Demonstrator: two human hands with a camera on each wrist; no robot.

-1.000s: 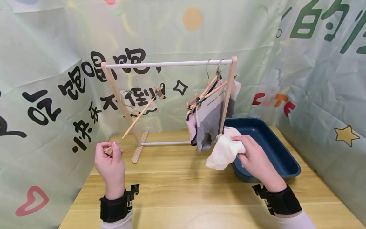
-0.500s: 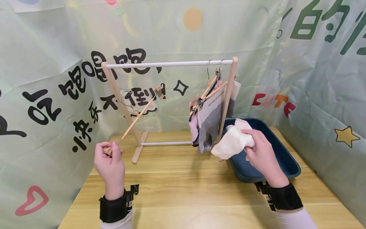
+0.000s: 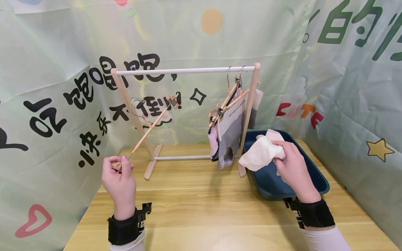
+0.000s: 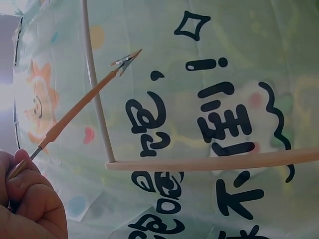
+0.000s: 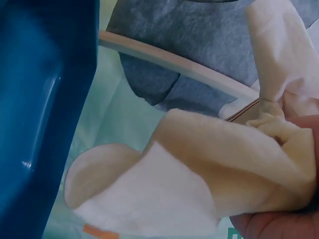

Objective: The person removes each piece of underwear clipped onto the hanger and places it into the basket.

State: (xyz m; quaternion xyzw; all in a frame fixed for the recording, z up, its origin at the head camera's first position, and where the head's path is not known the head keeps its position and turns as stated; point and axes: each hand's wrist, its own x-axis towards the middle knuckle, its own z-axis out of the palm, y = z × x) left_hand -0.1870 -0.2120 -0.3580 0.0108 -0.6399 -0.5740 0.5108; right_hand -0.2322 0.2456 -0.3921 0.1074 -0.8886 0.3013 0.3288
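Note:
My left hand point(image 3: 119, 183) grips one end of a wooden clip hanger point(image 3: 149, 129), its fingers curled round the clip there. The hanger slants up and away to a free clip at its far end, and its metal hook points left. In the left wrist view the far clip point(image 4: 127, 60) holds nothing. My right hand point(image 3: 293, 165) pinches a bunched white cloth garment point(image 3: 262, 153) with a striped hem, over the left side of a dark blue basin point(image 3: 321, 181). In the right wrist view the garment point(image 5: 149, 194) hangs in loose folds; part of my grip is hidden by it.
A small clothes rack point(image 3: 185, 70) stands behind my hands. Near its right post, clip hangers carry a grey-and-white garment point(image 3: 230, 132) and a pink one point(image 3: 213, 139). Printed fabric walls point(image 3: 176, 31) enclose the wooden table point(image 3: 188, 216).
My right hand has moved right and slightly up with the white garment, away from the hanging clothes and over the basin. The hung garments have shifted slightly right. My left hand stays almost still.

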